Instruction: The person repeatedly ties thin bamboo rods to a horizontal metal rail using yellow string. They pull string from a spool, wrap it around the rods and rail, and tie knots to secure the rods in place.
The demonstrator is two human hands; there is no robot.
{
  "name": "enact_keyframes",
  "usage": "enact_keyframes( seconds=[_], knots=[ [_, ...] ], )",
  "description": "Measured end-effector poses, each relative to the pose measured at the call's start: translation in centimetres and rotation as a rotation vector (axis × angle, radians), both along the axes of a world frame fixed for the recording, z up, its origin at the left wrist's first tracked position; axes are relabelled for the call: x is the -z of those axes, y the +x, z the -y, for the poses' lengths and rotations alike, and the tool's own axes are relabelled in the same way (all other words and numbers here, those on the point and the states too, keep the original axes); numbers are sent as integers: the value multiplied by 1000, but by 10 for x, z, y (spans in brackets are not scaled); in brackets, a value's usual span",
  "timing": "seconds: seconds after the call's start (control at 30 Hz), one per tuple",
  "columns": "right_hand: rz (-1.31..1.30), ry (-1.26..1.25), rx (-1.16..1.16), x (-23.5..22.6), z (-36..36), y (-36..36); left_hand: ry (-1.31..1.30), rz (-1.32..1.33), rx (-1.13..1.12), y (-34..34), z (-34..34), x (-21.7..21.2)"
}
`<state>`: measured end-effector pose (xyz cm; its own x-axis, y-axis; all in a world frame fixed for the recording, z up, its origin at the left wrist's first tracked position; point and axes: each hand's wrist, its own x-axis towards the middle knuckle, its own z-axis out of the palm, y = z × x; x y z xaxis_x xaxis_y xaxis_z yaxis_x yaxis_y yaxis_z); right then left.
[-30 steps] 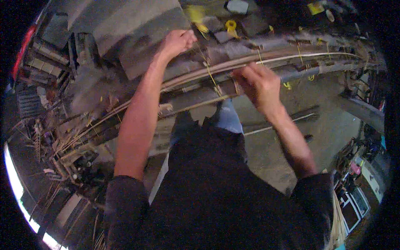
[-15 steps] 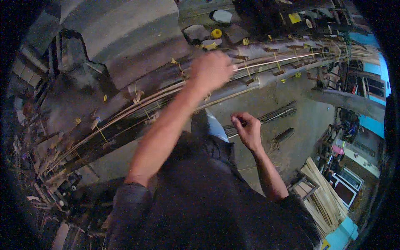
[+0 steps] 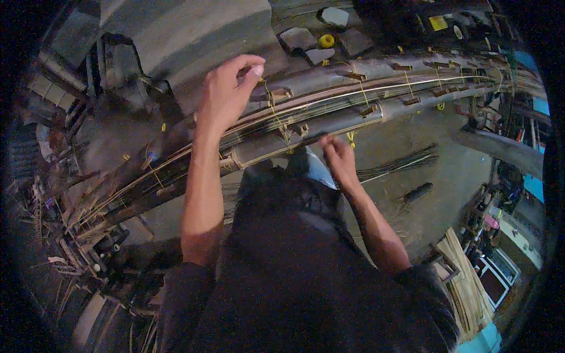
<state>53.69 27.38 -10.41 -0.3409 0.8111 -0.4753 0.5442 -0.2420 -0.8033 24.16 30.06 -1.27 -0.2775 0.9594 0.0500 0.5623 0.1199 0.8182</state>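
Observation:
My left hand (image 3: 231,91) is raised over the far pole of a long frame, with its thumb and forefinger pinched together at the upper end of a thin yellow cord (image 3: 270,101). That cord runs down across a bundle of long thin strips (image 3: 329,101) lying between two dark poles. My right hand (image 3: 339,157) is closed beside the near pole (image 3: 329,128); whatever its fingers hold, if anything, is too small to make out. More yellow ties cross the bundle on both sides of my hands. Short wooden pegs (image 3: 369,110) stick out along the poles.
Beyond the frame lie a yellow roll (image 3: 326,41) and pale stone-like blocks (image 3: 297,39). Dark thin rods (image 3: 406,163) rest on the floor at right, near a dark cylinder (image 3: 419,192). Wooden slats (image 3: 465,273) are stacked at lower right. A dark chair-like object (image 3: 126,73) stands far left.
My left hand has moved left along the frame, from over the bundle to the end of the cord. My right hand has come up and closer to the near pole.

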Motion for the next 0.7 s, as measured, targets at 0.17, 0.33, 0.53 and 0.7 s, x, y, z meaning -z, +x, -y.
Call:
enact_keyframes(
  seconds=[0.17,0.33,0.53,0.7],
  knots=[
    [-551,-498,244,22,-50,-38,-58,36,-83,-1,26,-5],
    [-268,-457,111,6,17,8,-77,163,-158,-7,53,4],
    [-174,-468,-188,-26,12,-42,-65,-10,-62,28,59,28],
    [272,817,-1166,-228,-82,-132,-6,-433,-28,52,77,67]
  ],
)
